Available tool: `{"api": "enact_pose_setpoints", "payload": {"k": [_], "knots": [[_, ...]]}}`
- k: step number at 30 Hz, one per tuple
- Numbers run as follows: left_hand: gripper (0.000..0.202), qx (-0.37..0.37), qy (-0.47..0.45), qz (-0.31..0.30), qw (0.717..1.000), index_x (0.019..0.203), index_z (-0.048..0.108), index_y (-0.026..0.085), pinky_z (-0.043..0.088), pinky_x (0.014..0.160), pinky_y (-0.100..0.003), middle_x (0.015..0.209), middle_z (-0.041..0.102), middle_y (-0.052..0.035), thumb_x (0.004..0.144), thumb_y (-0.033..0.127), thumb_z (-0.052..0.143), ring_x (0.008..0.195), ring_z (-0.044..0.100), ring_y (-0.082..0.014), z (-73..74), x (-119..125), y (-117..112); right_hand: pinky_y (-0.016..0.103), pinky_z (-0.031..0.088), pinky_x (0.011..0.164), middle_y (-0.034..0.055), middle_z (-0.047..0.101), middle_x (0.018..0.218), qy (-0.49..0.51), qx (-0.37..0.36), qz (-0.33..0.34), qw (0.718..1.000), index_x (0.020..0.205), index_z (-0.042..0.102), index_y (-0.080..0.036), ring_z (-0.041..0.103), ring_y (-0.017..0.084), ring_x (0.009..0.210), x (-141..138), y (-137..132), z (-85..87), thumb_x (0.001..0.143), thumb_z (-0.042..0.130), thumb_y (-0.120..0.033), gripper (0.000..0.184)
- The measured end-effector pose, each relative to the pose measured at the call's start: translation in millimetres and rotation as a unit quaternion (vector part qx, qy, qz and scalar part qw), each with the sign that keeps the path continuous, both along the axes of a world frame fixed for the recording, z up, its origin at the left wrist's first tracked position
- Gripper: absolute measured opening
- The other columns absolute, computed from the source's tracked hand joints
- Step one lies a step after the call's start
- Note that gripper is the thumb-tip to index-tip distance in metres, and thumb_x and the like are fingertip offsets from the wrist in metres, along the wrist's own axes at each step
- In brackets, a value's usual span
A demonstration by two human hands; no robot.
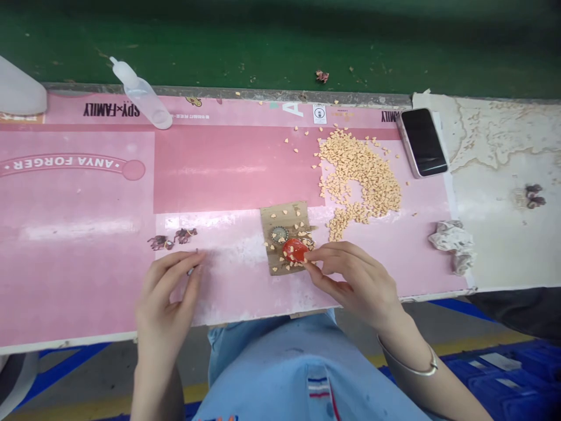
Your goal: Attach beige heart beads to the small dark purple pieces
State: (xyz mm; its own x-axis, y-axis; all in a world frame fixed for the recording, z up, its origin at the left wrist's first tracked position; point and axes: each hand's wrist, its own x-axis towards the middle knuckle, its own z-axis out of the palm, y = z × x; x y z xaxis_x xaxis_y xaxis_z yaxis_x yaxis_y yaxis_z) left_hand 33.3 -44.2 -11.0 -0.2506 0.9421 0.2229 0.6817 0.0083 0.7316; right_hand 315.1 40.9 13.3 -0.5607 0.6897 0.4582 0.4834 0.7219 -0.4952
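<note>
The left hand [169, 295] is half-curled over the pink bench [79, 204], too small a pinch to tell if it holds anything, with brown figurines [172, 238] at its 11 o'clock. The right hand [355, 283] pinches a glossy red piece [294, 249] on a cardboard scrap [272, 257] dotted with peach heart-shaped bits [362, 175], which also lie heaped at its 12 o'clock.

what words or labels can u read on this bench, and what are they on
"SPY×FAMILY": upside down along the far edge of the pink mat
"ANYA FORGER": upside down in a banner on the mat
"A": large white letter on the mat
"ILY": end of a word, the rest hidden by the phone
White label and small print on the mat: too small to read
</note>
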Motion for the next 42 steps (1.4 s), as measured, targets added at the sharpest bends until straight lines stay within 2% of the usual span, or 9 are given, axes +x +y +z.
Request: {"api": "enact_pose_setpoints", "payload": {"k": [5,8,11,14,19,26,37,39,42], "knots": [[0.028,-0.042,-0.217,0.008,0.975,0.116,0.073,0.031,0.064,0.084,-0.025,0.100,0.078,0.0019,0.092,0.015,0.075,0.092,0.076,-0.0149,16.1,42,0,0.031,0.068,0.066,0.0012,0.082,0.086,0.090,-0.078,0.004,0.993,0.089,0.052,-0.028,0.079,0.018,0.075,-8,-4,19.7,0.090,0.072,-0.004,0.031],[0.024,-0.041,-0.298,-0.056,0.952,0.107,0.073,0.028,0.066,0.081,-0.023,0.095,0.078,0.0013,0.089,0.012,0.076,0.086,0.077,-0.0144,26.2,59,5,0.032,0.069,0.066,0.0009,0.082,0.085,0.135,-0.126,0.032,0.982,0.089,0.049,-0.028,0.079,0.018,0.073,-17,-6,28.0,0.092,0.071,-0.006,0.031],[0.023,-0.034,-0.314,-0.126,0.940,0.101,0.077,0.028,0.064,0.079,-0.020,0.091,0.078,0.0007,0.088,0.009,0.076,0.085,0.075,-0.0134,32.6,63,12,0.031,0.070,0.068,0.0004,0.081,0.084,0.181,-0.146,0.047,0.971,0.090,0.048,-0.028,0.079,0.016,0.072,-26,-8,29.0,0.094,0.072,-0.008,0.031],[0.024,-0.027,-0.321,-0.149,0.935,0.105,0.081,0.032,0.064,0.083,-0.020,0.093,0.079,0.0005,0.090,0.013,0.077,0.089,0.075,-0.0134,34.4,62,15,0.029,0.071,0.071,0.0013,0.081,0.085,0.221,-0.181,0.050,0.957,0.091,0.047,-0.027,0.080,0.016,0.076,-31,-12,25.3,0.093,0.072,-0.008,0.031],[0.029,-0.035,-0.334,-0.137,0.932,0.114,0.081,0.039,0.064,0.083,-0.017,0.100,0.081,0.0008,0.091,0.021,0.079,0.090,0.076,-0.0125,34.2,64,13,0.034,0.072,0.082,0.0006,0.079,0.089,0.280,-0.233,0.036,0.931,0.094,0.047,-0.027,0.081,0.018,0.085,-34,-19,17.9,0.093,0.071,-0.006,0.032],[0.037,-0.081,-0.383,-0.124,0.912,0.119,0.077,0.043,0.061,0.085,-0.010,0.097,0.078,0.0056,0.091,0.019,0.080,0.088,0.076,-0.0076,35.3,68,8,0.032,0.071,0.078,0.0007,0.079,0.089,0.288,-0.247,0.044,0.924,0.093,0.048,-0.026,0.081,0.018,0.086,-33,-20,13.9,0.090,0.072,-0.003,0.034],[0.031,-0.008,-0.273,-0.186,0.944,0.124,0.074,0.031,0.059,0.085,-0.011,0.100,0.074,0.0024,0.097,0.016,0.072,0.090,0.070,-0.0075,30.7,68,12,0.025,0.067,0.085,0.0005,0.081,0.094,0.200,-0.287,0.051,0.936,0.096,0.062,-0.026,0.081,0.017,0.096,-21,-15,16.3,0.100,0.071,-0.017,0.013],[0.028,-0.003,-0.226,-0.199,0.954,0.120,0.075,0.031,0.061,0.093,-0.014,0.096,0.070,0.0023,0.099,0.014,0.067,0.091,0.070,-0.0076,29.4,67,15,0.029,0.068,0.088,0.0039,0.081,0.110,0.201,-0.271,0.014,0.941,0.109,0.063,-0.027,0.080,0.019,0.104,-13,-12,13.0,0.100,0.072,-0.023,0.012],[0.026,-0.009,-0.163,-0.190,0.968,0.111,0.075,0.030,0.060,0.105,-0.021,0.092,0.064,0.0022,0.100,0.011,0.060,0.096,0.072,-0.0093,25.7,59,21,0.035,0.067,0.090,0.0060,0.078,0.120,0.202,-0.210,-0.110,0.950,0.117,0.064,-0.028,0.077,0.021,0.109,15,-5,2.2,0.100,0.072,-0.028,0.018]]}}
